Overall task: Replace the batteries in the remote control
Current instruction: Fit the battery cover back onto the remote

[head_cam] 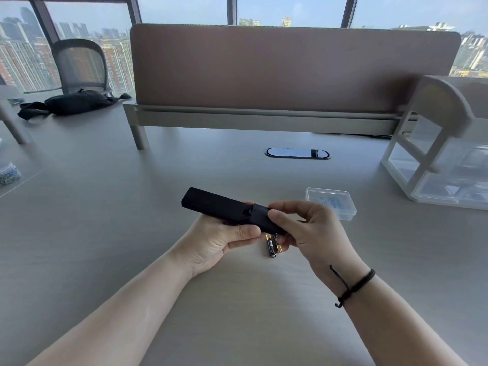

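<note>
In the head view, the remote control [227, 207] was held above the near middle of the table [105, 207], back side up. It was clasped from below by the left hand [221, 241], its grip pinching the body, while the right hand [306, 228] was closed on the back cover [264, 219] at the near-right end. The cover appeared shifted along the body, a small gap showing at its far edge; whether it was being slid off or on could not be told. Two batteries [272, 247] lay on the table just below the hands, old or new unclear. A clear plastic box [335, 204] sat to the right. The task was judged to be midway, with the cover not yet seated.
</note>
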